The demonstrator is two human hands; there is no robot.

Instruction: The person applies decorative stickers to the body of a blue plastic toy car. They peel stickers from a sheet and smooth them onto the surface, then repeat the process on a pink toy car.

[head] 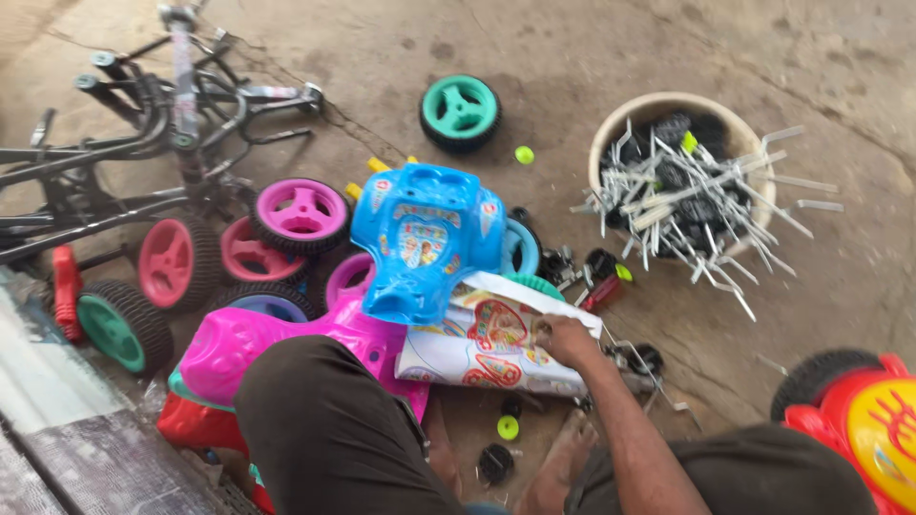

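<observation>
The right hand (563, 339) rested on a white sticker sheet (496, 343), its fingers pinching the sheet's far edge. The sheet lay just near of a blue toy body (425, 238) and right of a pink one (286, 343). The left hand was out of view.

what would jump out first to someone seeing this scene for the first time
The bright blue plastic toy body at the centre stands out first, lying over a pink toy body amid pink and teal wheels on the concrete floor. Just below it, the right hand rests on a white sticker sheet with red and yellow prints. To the upper right, a round beige tub bristles with silvery metal rods.
</observation>
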